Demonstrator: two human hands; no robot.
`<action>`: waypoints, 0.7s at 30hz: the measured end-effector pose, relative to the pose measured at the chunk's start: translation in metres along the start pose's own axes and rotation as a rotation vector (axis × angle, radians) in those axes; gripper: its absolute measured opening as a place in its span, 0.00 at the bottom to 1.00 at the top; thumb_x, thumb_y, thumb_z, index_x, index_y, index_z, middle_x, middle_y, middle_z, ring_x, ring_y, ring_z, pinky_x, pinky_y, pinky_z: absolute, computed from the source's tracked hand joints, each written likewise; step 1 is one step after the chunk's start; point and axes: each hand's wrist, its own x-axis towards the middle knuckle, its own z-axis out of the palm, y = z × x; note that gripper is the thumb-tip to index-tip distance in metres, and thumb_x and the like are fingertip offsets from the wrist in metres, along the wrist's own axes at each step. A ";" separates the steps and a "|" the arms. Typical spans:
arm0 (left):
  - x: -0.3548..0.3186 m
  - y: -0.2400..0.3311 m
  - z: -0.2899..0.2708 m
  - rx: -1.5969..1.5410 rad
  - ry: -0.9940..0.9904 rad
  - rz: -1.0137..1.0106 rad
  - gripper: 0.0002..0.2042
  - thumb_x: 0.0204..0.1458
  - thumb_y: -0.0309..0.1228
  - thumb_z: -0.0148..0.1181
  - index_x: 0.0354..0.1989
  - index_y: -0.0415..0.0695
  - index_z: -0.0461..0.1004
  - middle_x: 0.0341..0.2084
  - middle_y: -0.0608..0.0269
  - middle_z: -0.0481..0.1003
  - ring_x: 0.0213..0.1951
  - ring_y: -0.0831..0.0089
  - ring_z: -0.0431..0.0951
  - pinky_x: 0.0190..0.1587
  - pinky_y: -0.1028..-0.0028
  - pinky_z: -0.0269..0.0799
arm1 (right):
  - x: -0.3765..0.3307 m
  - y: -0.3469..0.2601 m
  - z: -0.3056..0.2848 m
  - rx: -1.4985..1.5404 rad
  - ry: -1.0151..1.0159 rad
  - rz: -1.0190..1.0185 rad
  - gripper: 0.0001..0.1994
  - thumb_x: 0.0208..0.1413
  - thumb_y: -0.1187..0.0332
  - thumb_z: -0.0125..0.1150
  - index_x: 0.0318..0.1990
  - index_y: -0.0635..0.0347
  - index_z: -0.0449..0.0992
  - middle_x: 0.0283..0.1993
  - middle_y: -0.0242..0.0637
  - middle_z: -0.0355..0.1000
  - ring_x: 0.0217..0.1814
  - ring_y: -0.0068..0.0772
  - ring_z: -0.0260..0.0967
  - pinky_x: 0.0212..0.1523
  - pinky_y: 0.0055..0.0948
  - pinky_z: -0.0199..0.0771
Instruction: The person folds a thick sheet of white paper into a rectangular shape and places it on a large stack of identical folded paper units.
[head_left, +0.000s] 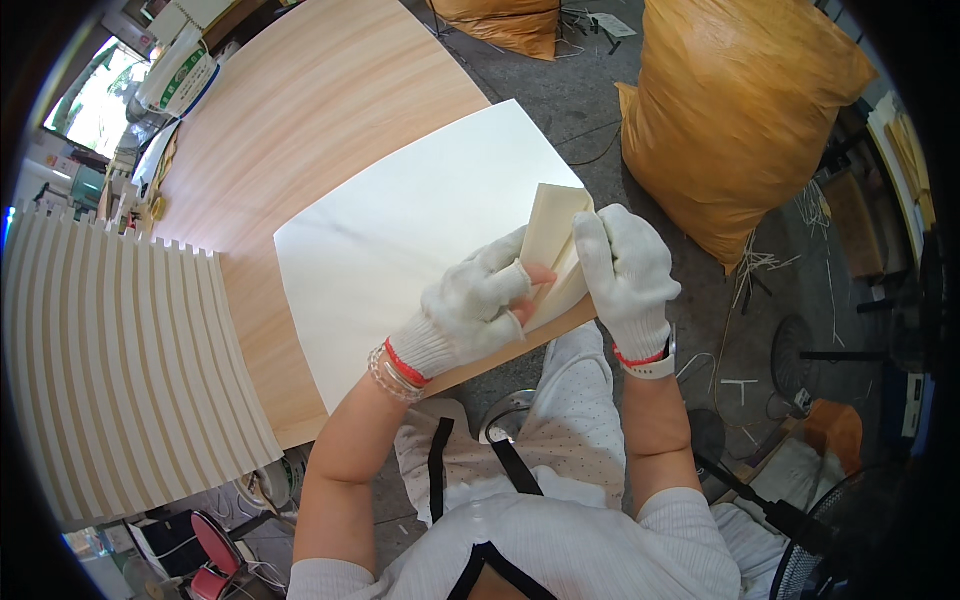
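Both my hands wear white knit gloves with cut fingertips. My left hand (472,303) and my right hand (625,268) together grip a folded cream paper piece (553,232) held upright over the near right corner of a large white sheet (400,240). The white sheet lies flat on a light wooden table (310,100). My left fingers pinch the paper's lower left side; my right fingers wrap its right edge.
A fanned row of cream folded paper strips (110,360) covers the table's left side. Big orange sacks (735,110) stand on the floor at right. A fan (840,540) is at lower right, and bottles and clutter (175,75) at the far left corner.
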 end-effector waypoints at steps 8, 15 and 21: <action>0.001 0.007 0.000 -0.058 0.027 -0.128 0.18 0.44 0.21 0.72 0.46 0.42 0.77 0.66 0.44 0.67 0.54 0.49 0.79 0.52 0.62 0.78 | -0.001 -0.001 0.000 0.041 0.002 0.020 0.17 0.66 0.64 0.61 0.25 0.61 0.69 0.21 0.40 0.61 0.23 0.41 0.63 0.26 0.40 0.63; 0.002 -0.003 0.002 -0.015 0.040 0.042 0.20 0.42 0.17 0.58 0.48 0.41 0.76 0.64 0.36 0.67 0.48 0.46 0.80 0.49 0.61 0.79 | -0.001 -0.002 0.001 0.079 0.042 -0.031 0.16 0.65 0.65 0.62 0.25 0.61 0.69 0.22 0.40 0.61 0.23 0.40 0.63 0.26 0.41 0.62; 0.000 0.007 0.003 0.043 0.025 -0.148 0.22 0.39 0.27 0.81 0.41 0.43 0.75 0.68 0.44 0.66 0.52 0.50 0.81 0.50 0.63 0.80 | 0.001 -0.004 0.002 0.040 0.034 0.031 0.16 0.65 0.66 0.61 0.25 0.61 0.69 0.21 0.41 0.62 0.23 0.43 0.64 0.26 0.41 0.63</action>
